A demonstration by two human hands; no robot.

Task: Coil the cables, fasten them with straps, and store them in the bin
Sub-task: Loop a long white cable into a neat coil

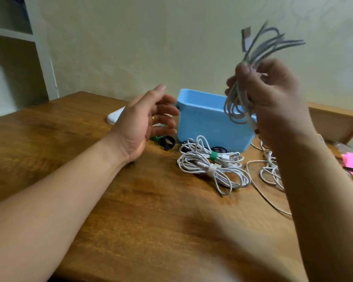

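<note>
Wooden desk under a pale wall, and by my reckoning we're roughly midway: two strapped white coils lie just in front of the blue bin, not yet stored, with a loose tangle of cable waiting at the right. Up high, the right hand has its fingers curled tight round a raised coil, no strap showing, above the bin's right end. The left hand, fingers spread and holding nothing, hovers over the spare straps, well apart from that coil.
</note>
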